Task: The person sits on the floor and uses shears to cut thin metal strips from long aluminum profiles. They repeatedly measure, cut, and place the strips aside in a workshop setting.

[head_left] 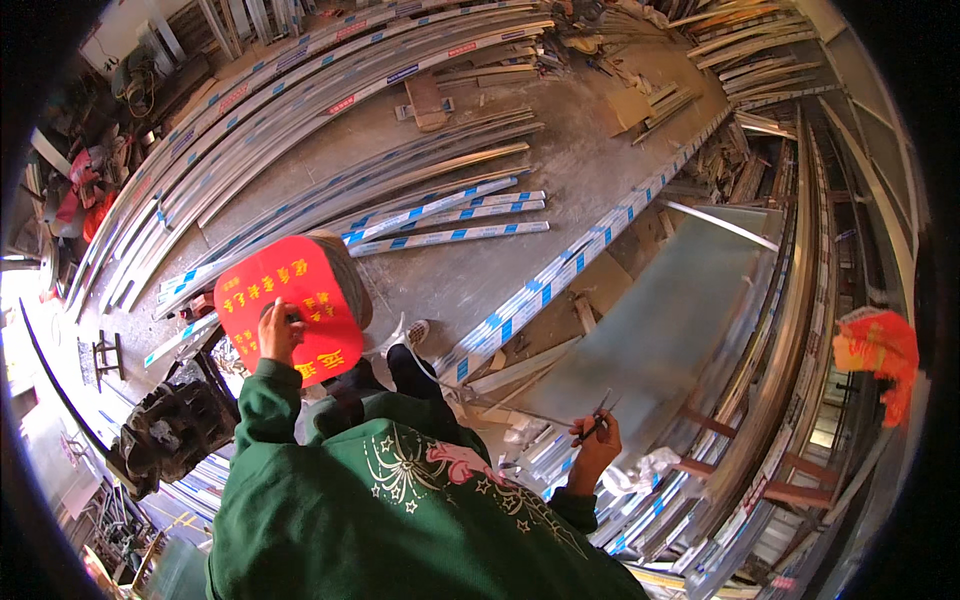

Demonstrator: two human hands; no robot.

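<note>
A red rounded panel with yellow lettering (pixel 265 285) is in front of me on the left, with a thick brown-grey rounded body (pixel 350 272) showing behind its far right edge. My left hand (pixel 278 335) rests against the panel, fingers curled around a small dark thing (pixel 293 314) whose kind I cannot make out. Out to the right, my right hand (pixel 597 445) is closed on a pair of scissors (pixel 600 422) with dark handles. Their slim blades point up and away, apart from the glass sheet (pixel 650 320) beyond.
Long metal profiles (pixel 330 110) cover the floor at the far left. A long wrapped profile (pixel 570 270) runs diagonally past my shoe (pixel 418 332). More profiles (pixel 745 480) fill racks on the right. A dark, bulky machine (pixel 175 430) stands at left, and an orange-red bag (pixel 880 355) at far right.
</note>
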